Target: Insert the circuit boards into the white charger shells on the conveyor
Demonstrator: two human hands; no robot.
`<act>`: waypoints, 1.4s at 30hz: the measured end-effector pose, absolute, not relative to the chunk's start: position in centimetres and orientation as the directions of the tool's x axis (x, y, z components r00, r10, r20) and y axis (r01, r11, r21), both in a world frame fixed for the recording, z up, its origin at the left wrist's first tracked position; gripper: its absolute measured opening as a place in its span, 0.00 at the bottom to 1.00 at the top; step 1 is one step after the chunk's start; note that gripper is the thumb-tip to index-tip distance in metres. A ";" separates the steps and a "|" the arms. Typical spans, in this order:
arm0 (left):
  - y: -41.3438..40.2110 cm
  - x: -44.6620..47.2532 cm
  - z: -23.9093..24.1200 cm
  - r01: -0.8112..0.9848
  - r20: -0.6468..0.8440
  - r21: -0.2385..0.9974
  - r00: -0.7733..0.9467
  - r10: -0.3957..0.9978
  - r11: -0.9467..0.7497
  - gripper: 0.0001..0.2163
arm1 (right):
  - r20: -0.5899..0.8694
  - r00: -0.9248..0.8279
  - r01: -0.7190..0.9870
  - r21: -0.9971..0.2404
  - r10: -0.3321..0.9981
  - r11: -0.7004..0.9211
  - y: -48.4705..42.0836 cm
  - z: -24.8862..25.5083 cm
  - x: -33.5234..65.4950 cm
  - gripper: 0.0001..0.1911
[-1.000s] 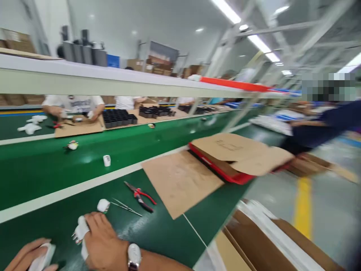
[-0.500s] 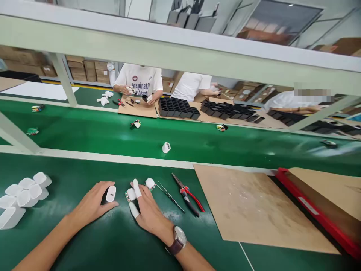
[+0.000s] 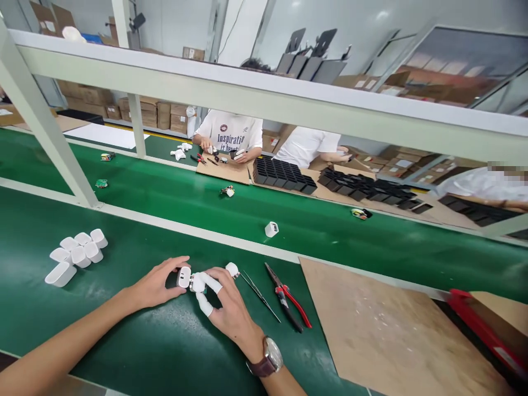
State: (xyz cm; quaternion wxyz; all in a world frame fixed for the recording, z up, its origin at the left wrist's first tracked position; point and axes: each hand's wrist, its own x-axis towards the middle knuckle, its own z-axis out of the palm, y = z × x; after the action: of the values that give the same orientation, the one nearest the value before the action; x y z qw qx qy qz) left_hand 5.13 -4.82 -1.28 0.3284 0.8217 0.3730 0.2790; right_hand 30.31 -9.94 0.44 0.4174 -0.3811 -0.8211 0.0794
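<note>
pale wall (image 3: 177, 25) | stacked cartons (image 3: 139, 113) | white shelf (image 3: 206, 82) | green worktop (image 3: 136, 242)

A single head-worn camera looks forward and down over the bench (image 3: 165, 352). The hands (image 3: 233, 313) are at close range, low in the view and left of centre. Beyond them, the line of sight crosses the belt (image 3: 185, 198) to the co-workers (image 3: 231, 129). The view is tilted: the shelf (image 3: 247, 88) slopes down toward the right.
</note>
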 end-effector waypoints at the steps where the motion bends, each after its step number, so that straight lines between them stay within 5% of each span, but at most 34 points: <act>1: -5.2 5.3 -1.5 0.436 0.232 0.736 0.557 0.798 -0.518 0.35 | 0.625 -0.383 0.562 -0.427 0.680 0.709 -10.1 0.6 30.1 0.25; 20: -6.6 4.9 -2.0 0.413 0.286 0.697 0.590 0.756 -0.586 0.37 | 0.414 -0.609 0.687 -0.151 0.677 0.711 -10.0 2.4 29.2 0.33; 35: -6.6 4.6 -1.5 0.381 0.057 0.851 0.617 0.785 -0.361 0.38 | 0.445 -0.552 0.547 -0.445 0.706 0.709 -9.5 0.6 28.1 0.22; 39: -6.9 4.7 -1.5 0.383 0.135 0.813 0.608 0.782 -0.439 0.33 | 0.450 -0.513 0.570 -0.458 0.731 0.682 -9.0 0.5 29.0 0.29; 42: -7.0 4.9 -2.0 0.390 0.305 0.706 0.586 0.751 -0.591 0.19 | 0.520 -0.434 0.639 -0.397 0.735 0.659 -8.6 0.4 30.5 0.23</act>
State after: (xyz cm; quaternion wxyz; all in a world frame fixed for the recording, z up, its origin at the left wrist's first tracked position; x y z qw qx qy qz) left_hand 4.86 -7.04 -2.03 0.2984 0.8389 0.3401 0.3025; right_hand 30.46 -8.65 0.41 0.3420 -0.4072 -0.8440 0.0700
